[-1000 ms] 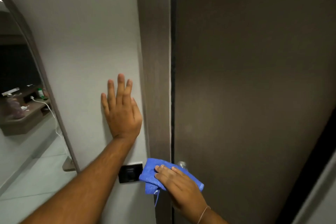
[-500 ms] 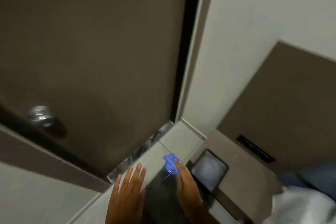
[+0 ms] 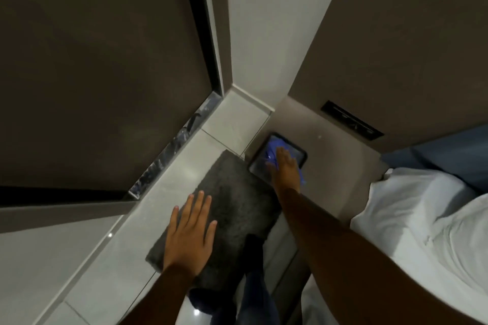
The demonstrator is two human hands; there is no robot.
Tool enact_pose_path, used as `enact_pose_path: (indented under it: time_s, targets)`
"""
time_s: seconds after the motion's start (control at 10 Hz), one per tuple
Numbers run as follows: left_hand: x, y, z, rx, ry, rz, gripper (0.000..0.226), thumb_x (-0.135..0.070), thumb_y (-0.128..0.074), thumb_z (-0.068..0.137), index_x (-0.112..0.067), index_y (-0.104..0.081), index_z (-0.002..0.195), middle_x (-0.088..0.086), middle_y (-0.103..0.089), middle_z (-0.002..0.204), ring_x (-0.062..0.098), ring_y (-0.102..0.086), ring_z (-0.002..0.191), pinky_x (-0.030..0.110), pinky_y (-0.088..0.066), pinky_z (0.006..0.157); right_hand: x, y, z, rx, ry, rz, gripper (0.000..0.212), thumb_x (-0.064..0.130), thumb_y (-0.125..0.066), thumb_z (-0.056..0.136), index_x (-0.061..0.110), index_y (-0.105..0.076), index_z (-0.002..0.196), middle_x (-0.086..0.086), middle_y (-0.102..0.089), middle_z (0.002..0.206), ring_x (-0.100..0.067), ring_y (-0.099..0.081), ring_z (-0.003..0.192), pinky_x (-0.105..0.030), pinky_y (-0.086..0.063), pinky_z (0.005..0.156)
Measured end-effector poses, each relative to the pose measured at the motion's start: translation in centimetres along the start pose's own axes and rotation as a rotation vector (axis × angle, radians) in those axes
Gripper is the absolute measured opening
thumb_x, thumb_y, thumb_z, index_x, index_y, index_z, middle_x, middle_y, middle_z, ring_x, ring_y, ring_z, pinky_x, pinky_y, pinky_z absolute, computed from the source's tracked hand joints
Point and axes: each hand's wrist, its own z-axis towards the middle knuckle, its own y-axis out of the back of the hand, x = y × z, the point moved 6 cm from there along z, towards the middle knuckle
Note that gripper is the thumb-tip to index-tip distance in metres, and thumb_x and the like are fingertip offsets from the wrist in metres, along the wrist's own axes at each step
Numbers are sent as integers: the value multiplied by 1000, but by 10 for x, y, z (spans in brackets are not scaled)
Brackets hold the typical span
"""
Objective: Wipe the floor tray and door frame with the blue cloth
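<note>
A small black floor tray (image 3: 298, 151) lies on the floor by the wall corner, right of the door. My right hand (image 3: 284, 166) presses the blue cloth (image 3: 274, 147) flat into the tray, and the cloth's edges show above the fingers and beside the wrist. My left hand (image 3: 190, 232) hovers open, fingers spread, over the dark grey mat (image 3: 232, 206). The dark brown door (image 3: 100, 68) fills the left, with its dark frame edge (image 3: 203, 34) running down to the floor.
A white bed sheet (image 3: 427, 219) and a blue pillow (image 3: 454, 155) fill the right side. A brown panel (image 3: 396, 42) with a black slot (image 3: 351, 120) rises behind the tray. A shiny threshold strip (image 3: 169, 150) runs along the door's bottom. Pale floor tiles (image 3: 232, 124) surround the mat.
The view swung down from the door frame to the floor. My right hand carried the blue cloth from near the door handle onto the tray. My left hand left the wall and now hovers over the mat.
</note>
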Motion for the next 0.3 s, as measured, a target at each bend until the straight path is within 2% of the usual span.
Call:
enact_pose_path:
  time_s: [0.1,0.2,0.3]
  targets:
    - [6,7,1,-47,62,-42,77,-63,6,102,-32,11,171,-5,21,179,17,26,164,44,16,133,20,-14,1,43,93,-25,64,33,-46,116,14,-19,171,-5,-14,179,-20,-12,168,-34,-3,136]
    - [26,22,-5,-48,135,-83,77,-65,6,102,-33,13,171,-4,21,180,17,27,164,46,12,136,71,-36,-26,78,362,-192,62,38,-36,118,20,-14,172,0,-8,181,-19,-6,169,-39,-2,137]
    - [52,35,-17,-73,239,-86,77,-66,7,103,-32,16,172,-3,22,181,18,27,165,47,12,136,110,-39,-48,27,543,-256,64,43,-35,116,23,-12,173,2,-5,181,-21,-3,169,-45,-3,138]
